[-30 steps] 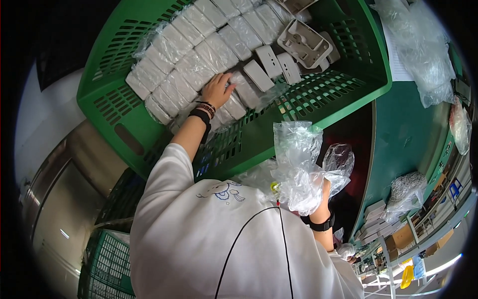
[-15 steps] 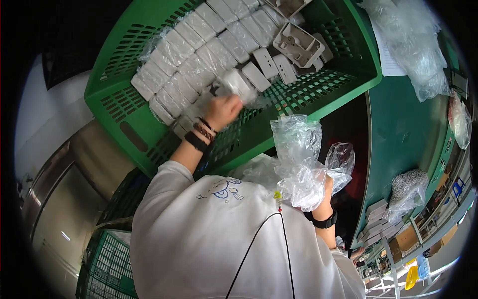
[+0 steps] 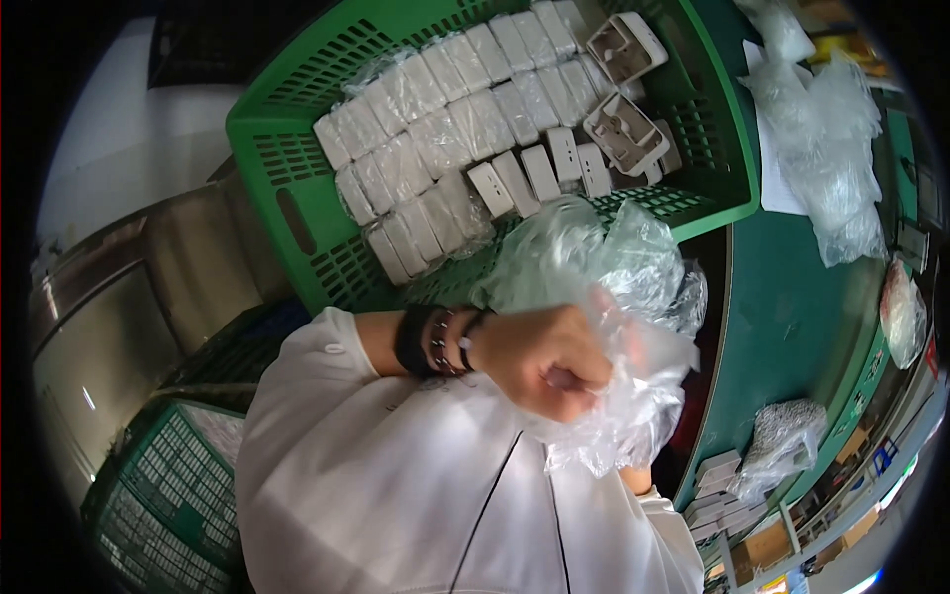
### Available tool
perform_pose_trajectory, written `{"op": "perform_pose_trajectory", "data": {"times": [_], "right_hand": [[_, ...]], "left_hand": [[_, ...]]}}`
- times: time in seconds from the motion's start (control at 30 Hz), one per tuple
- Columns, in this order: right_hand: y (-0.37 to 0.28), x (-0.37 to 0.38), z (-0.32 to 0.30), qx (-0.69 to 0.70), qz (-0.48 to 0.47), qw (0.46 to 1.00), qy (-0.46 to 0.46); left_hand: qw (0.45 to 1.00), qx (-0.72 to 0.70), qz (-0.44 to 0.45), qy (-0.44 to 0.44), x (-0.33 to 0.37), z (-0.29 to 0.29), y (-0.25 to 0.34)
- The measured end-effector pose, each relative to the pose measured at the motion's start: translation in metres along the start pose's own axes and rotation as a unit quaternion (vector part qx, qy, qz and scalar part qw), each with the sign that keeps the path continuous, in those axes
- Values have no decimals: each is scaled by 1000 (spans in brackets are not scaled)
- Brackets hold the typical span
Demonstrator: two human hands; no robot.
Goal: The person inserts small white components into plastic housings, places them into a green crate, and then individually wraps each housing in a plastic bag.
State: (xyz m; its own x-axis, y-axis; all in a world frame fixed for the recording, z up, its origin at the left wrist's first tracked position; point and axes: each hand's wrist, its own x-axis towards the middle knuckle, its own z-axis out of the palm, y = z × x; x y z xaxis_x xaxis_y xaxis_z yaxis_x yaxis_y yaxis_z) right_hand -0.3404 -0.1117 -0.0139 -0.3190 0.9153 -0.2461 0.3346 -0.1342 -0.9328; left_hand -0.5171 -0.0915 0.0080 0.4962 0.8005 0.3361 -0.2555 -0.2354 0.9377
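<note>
My left hand, a dark band and bracelets on its wrist, is curled closed against a bunch of clear plastic bags in front of my chest. Its fingertips meet the crumpled film. Behind that film, my right hand shows only as a blurred patch of fingers, gripping the bags; most of it is hidden. Just beyond both hands stands a green perforated crate. Rows of white boxy plastic parts wrapped in clear film fill much of it. Several unwrapped white housings lie at its near right, beside open-faced ones.
On the right, a green worktop carries a pile of clear bags over a white sheet. Farther down it lie a bag of grey material and stacked white parts. Another green crate stands at the lower left.
My left hand has left a wrapped part in the crate and moved right to the bags. The wrapped part now sits in the near row. The bags have spread out before the crate.
</note>
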Motion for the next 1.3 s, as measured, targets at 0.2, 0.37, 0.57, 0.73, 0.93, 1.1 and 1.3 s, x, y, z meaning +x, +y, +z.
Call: {"op": "perform_pose_trajectory", "data": {"times": [0.2, 0.37, 0.57, 0.73, 0.93, 1.1, 1.3], "right_hand": [[7, -9, 10, 106, 33, 992, -61], [94, -25, -7, 10, -50, 995, 80], [51, -17, -24, -344, -104, 932, 39], [49, -41, -28, -274, -11, 962, 0], [53, -56, -25, -165, 74, 983, -32], [92, -78, -22, -242, -62, 965, -75], [40, -42, -8, -328, -40, 926, -185]], "left_hand": [[972, -131, -196, 16, 9, 10, -8], [964, 88, -73, 240, -35, -57, -84], [697, 516, -453, 208, -200, -120, -206], [725, 438, -517, 128, -206, -114, -219], [695, 532, -479, 70, -230, -113, -224], [694, 547, -433, 180, -234, -115, -236], [799, 448, -342, 210, -170, -101, -162]]}}
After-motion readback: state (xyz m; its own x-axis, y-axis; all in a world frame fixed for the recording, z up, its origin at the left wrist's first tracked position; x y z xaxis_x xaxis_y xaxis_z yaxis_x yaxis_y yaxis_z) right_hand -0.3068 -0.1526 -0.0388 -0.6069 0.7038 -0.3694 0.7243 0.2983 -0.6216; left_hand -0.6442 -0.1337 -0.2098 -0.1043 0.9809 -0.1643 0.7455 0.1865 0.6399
